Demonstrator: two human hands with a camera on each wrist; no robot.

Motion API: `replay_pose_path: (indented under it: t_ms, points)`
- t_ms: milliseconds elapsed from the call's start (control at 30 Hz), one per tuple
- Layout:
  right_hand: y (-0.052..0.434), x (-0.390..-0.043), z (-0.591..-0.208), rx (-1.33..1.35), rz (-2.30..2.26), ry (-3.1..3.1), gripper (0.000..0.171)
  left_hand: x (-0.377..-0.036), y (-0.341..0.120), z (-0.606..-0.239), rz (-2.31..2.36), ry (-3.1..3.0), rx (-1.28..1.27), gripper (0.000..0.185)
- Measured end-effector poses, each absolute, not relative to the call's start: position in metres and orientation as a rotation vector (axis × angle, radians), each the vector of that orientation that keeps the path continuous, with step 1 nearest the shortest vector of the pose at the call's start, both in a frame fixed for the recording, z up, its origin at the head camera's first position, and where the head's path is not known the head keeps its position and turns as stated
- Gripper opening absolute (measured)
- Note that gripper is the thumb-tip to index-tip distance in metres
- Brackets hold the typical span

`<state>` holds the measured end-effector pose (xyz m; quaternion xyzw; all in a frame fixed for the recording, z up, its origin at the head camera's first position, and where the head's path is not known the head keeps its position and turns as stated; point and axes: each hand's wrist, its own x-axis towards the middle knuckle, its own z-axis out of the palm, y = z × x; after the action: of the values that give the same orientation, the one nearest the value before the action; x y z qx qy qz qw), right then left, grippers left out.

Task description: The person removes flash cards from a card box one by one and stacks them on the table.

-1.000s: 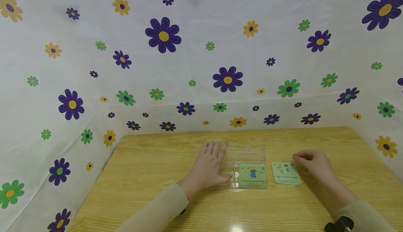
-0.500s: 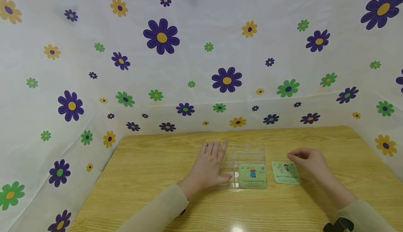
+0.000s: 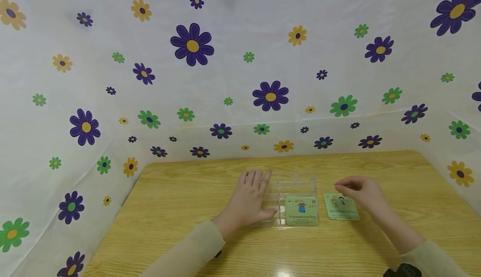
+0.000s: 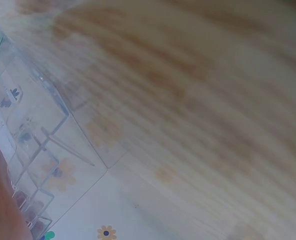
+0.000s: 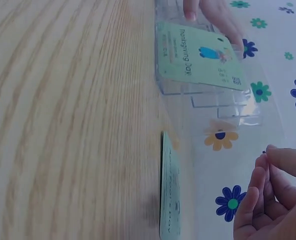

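The right hand's fingers are curled loosely together with the thumb close against them, and they hold nothing. The right hand hovers just over the far edge of a green card reading "April Fool's Day"; whether it touches the card cannot be told. That card lies flat on the wooden table, just to the right of a clear plastic organiser.

The left hand lies flat, its fingers straight and close together, pressing the left side of the clear plastic organiser. A second green card, "Thanksgiving Day", leans in the organiser's front slot. White sheeting printed with flowers stands behind and beside the table.
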<state>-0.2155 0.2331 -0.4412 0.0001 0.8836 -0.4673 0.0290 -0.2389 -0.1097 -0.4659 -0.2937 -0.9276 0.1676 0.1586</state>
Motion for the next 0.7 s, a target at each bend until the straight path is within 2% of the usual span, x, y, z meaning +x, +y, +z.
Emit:
replay_pose_path:
  t_ms: [700]
  points:
    - [0.210, -0.203, -0.436, -0.102, -1.571, 2.644, 0.029, -0.240, -0.111, -0.469, 0.505, -2.634, -0.834, 0.112]
